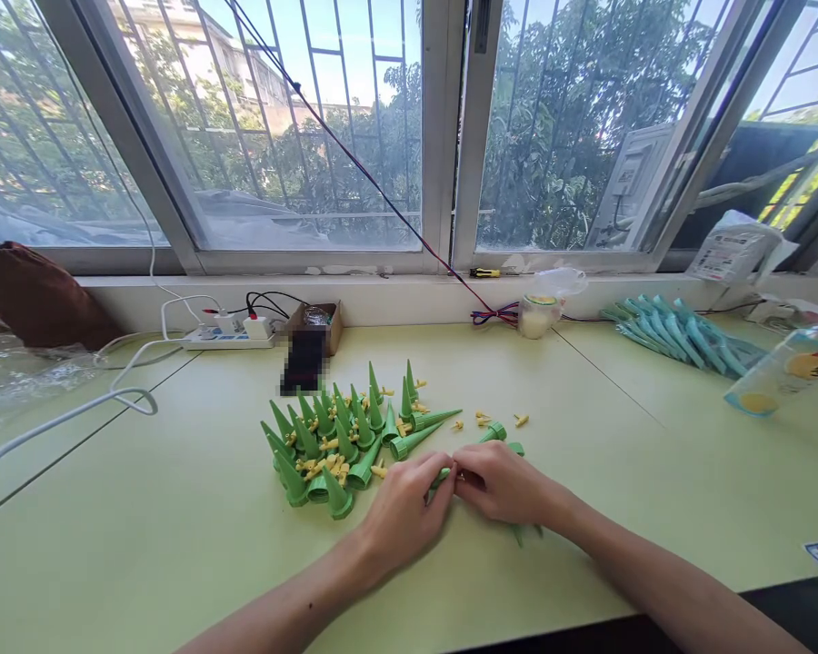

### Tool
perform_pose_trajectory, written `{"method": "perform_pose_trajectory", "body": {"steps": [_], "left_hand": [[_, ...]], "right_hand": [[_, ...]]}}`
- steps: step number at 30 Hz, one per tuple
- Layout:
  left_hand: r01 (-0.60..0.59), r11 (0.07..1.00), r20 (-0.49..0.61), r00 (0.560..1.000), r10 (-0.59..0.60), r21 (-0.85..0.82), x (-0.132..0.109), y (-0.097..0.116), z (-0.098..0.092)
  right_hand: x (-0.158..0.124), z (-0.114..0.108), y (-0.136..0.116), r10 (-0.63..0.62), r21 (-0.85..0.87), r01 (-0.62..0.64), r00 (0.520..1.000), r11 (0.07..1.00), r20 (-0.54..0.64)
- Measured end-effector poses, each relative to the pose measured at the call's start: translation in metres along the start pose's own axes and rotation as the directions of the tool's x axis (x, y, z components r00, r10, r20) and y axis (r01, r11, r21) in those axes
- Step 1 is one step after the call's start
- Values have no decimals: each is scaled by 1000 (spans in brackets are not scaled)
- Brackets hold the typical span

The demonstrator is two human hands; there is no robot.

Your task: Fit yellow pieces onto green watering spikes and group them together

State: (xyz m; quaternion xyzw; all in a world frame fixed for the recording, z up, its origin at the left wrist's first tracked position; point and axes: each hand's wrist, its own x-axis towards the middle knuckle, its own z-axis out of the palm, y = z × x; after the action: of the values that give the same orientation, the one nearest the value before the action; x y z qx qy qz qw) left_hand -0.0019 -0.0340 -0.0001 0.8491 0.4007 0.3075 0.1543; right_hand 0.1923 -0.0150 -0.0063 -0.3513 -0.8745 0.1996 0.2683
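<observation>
Near the middle of the table, my left hand (413, 500) is closed around a green cone piece (439, 479), which shows only partly between the fingers. My right hand (497, 481) meets it, its fingertips pinched together at the end of that piece; what they hold is too small and hidden to name. Several green pointed cones (341, 436), some upright and some lying down, stand to the left with small yellow pieces (327, 468) among them. More green cones (494, 431) lie behind and under my right hand, and a few loose yellow pieces (522, 420) lie beyond it.
A power strip (228, 339) with white cables, a small cardboard box (331, 327) and a blurred dark object (304, 361) sit at the back left. Toward the back right are a jar (537, 315), teal packets (682, 331) and a clear bottle (783, 372). Windows rise behind the table.
</observation>
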Motion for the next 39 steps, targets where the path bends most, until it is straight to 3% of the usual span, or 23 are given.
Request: {"method": "perform_pose_trajectory", "body": {"steps": [39], "left_hand": [[16,1000,-46,999,-16,-11,2,0,-1]], "right_hand": [[2,-2,1,-26,-22,27,999,999,29]]}}
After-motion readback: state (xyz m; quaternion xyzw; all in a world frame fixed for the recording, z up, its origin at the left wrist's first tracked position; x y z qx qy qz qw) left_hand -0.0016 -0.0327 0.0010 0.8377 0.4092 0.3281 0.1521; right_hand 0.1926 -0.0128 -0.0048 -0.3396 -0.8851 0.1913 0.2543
